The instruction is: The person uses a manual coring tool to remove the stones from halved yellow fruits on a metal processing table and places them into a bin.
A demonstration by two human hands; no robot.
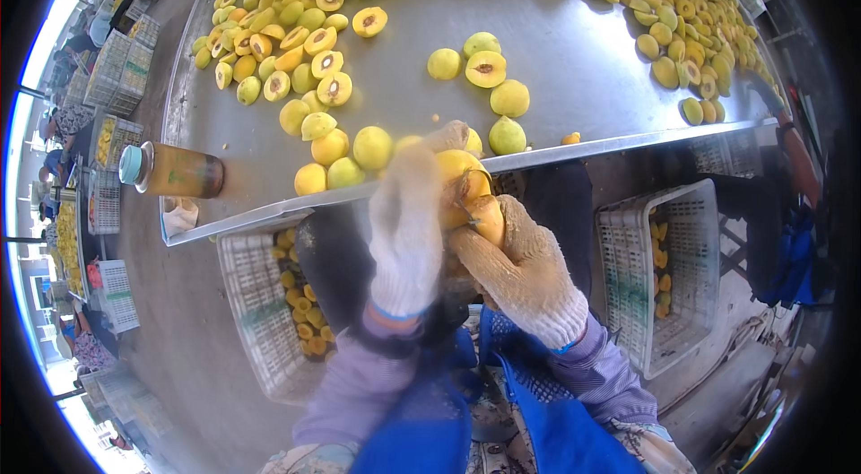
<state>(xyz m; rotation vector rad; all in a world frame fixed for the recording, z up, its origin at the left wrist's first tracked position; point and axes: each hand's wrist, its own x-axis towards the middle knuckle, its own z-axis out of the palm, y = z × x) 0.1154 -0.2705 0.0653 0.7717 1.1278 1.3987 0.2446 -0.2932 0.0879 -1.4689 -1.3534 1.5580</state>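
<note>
Both my hands wear knitted work gloves and meet just off the near edge of the metal table [403, 84]. My right hand [528, 265] is closed on a yellow peach half [485, 218], with a small curved metal tool [465, 195] against the fruit. My left hand [414, 205], blurred, lies against another piece of yellow peach [459, 171]; whether it grips it is hard to tell. Halved peaches, some with the stone showing, lie heaped at the table's left [289, 37]. A cut peach half [485, 69] lies among several rounded ones in the middle.
A large heap of peaches [686, 23] covers the table's right. A capped drink bottle [171, 169] lies at the left corner. Plastic crates with peach pieces stand below, left [252, 312] and right [693, 312]. A co-worker's arm [799, 158] reaches in at far right; other people are at far left.
</note>
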